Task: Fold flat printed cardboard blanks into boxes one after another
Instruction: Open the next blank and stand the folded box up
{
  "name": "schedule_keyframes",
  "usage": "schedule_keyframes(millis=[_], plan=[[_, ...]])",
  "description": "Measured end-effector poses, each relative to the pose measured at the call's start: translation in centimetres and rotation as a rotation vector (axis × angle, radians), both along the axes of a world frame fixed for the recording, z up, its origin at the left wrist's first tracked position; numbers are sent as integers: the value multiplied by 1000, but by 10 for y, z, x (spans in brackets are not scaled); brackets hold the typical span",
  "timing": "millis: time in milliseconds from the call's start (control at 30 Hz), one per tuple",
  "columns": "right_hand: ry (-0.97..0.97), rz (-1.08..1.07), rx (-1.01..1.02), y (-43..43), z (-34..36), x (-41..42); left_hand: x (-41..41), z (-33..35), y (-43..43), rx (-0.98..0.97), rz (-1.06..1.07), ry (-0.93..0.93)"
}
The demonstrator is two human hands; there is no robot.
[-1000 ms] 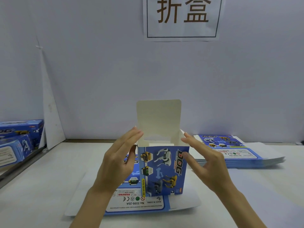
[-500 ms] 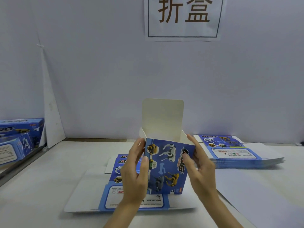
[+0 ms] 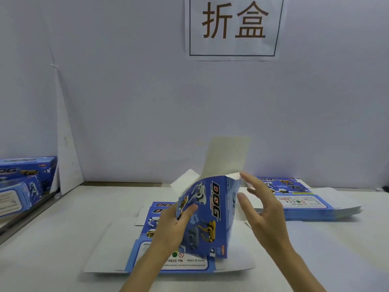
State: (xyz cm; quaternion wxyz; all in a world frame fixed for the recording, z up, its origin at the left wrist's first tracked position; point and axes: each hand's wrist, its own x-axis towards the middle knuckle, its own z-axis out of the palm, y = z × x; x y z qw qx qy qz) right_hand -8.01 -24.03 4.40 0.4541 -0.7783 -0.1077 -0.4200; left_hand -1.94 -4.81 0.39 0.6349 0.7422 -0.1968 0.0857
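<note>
Left hand grips tilted box; right hand open beside it

At your twelve o'clock, the white paper sign with a black frame reads "折盒" in brown characters. The blue printed cardboard box before you bears "DOG" down its face. The flat blue cardboard blank at six o'clock shows, upside down, "No 5599-" and "MADE IN CHINA". "DOG" also marks the blue folded boxes at nine o'clock and the stack of flat blue blanks at three o'clock.
</note>
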Motion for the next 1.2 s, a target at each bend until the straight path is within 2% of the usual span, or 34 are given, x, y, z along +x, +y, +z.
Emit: schedule_keyframes(millis=[200, 267, 333, 467, 567, 633, 733, 800, 900, 967, 1100, 1200], plan=[[-168, -182, 49, 3, 12, -4, 8, 9, 19, -13, -189, 115], [-130, -121, 37, -3, 19, -5, 10, 11, 22, 12, -201, 115], [-20, 53, 76, -7, 24, -6, 11, 12, 19, 20, -170, 108], [145, 242, 78, -1, 28, -7, 8, 11, 16, -56, -99, 94], [177, 184, 4, 9, 24, -9, 5, 11, 14, -106, 57, -37], [159, 114, -58, 16, 21, -11, 4, 7, 11, -141, 18, -103], [125, 76, -131, 19, 22, -16, -1, 0, 6, -81, -182, 39], [120, 107, -122, 17, 28, -19, -2, -1, 5, 52, -190, 55], [58, 204, -29, 14, 46, -17, -4, 1, 1, 137, -114, -106], [32, 157, -22, 11, 65, -13, -5, 1, -4, 167, -51, -248], [149, 115, -183, 7, 93, -5, -9, 8, -7, 255, 34, -400], [142, -5, -276, 6, 103, 2, -10, 15, -6, 258, 15, -455]])
